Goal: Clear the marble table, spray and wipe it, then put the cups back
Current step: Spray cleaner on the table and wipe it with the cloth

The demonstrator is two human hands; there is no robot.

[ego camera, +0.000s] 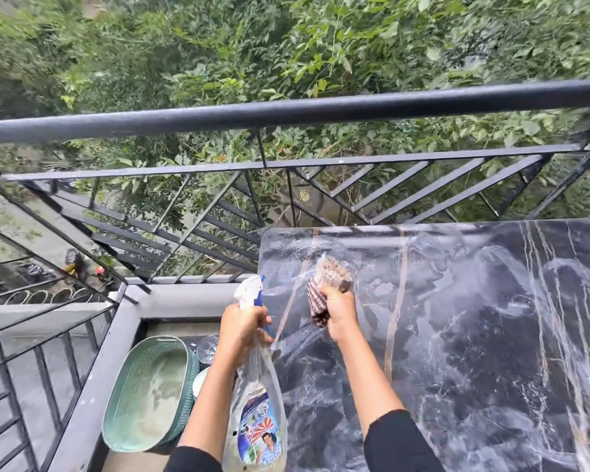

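Note:
The black marble table with pale veins fills the right half of the view, and its top shows wet smears. My right hand presses a checked cloth onto the table near its far left corner. My left hand grips the neck of a clear spray bottle with a white and blue trigger head, held just off the table's left edge. A clear glass and a white cup stand on the floor left of the table, partly hidden by my left arm.
A green oval basket sits on the balcony floor at the lower left. A black metal railing runs along the far and left sides, close behind the table. Trees and a street lie below.

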